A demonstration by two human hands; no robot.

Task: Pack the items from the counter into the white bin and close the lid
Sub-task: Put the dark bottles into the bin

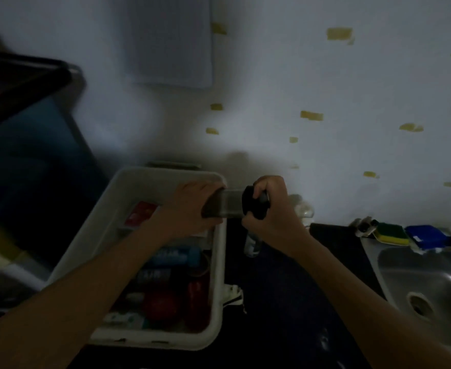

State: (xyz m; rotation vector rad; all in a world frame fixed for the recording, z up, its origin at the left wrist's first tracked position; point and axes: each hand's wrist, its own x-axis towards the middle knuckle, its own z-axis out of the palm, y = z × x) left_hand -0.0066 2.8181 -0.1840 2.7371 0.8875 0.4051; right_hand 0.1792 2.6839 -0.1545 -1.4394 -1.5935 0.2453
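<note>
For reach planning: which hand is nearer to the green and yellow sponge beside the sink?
Right. The right hand, holding the black cap of a jar, is nearer to the sponge; the left hand grips the jar body over the white bin, farther away.

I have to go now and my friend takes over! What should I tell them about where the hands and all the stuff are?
Left hand: wrapped around the body of a clear jar, held sideways over the far right corner of the white bin.
Right hand: gripping the jar's black cap.
Done: the bin already holds several items, red and blue ones among them.
Left: put the jar in; a small clear bottle is on the dark counter beside the bin, partly hidden by the right hand. Then close the lid, which I cannot pick out in this dim view.
</note>
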